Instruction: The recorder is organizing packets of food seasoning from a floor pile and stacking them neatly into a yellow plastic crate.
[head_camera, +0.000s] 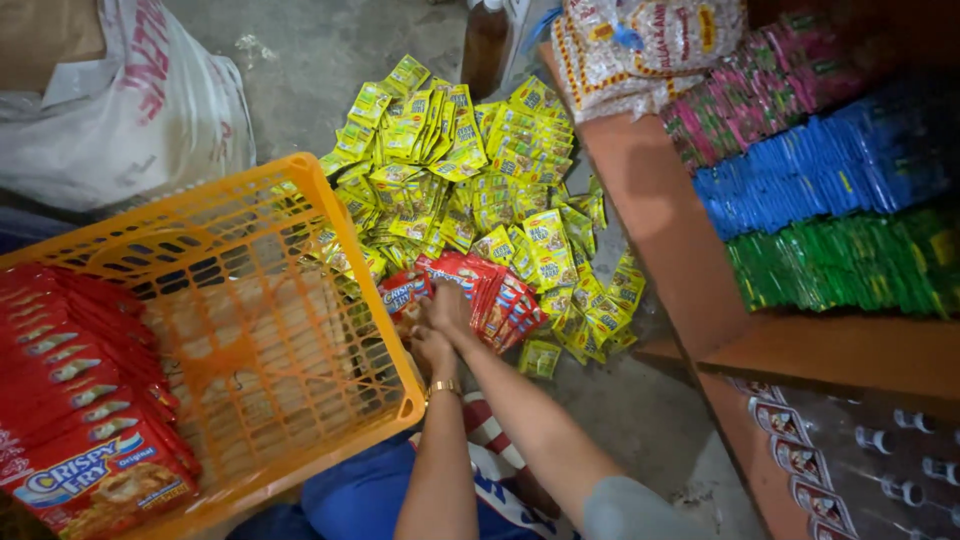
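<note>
Both hands (440, 325) grip red sachets (490, 295) beside the orange basket (260, 330).

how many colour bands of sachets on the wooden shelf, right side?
3. Pink sachet band at the far end, blue sachet band in the middle, green sachet band nearest on the wooden shelf. More may lie past the frame edge.

Glossy foil-like red sachets (497, 296) and yellow sachets (470, 170) lie on a rough, matt concrete floor (330, 60) beside a smooth orange plastic basket (250, 300) and a matt brown wooden shelf (660, 220).
</note>
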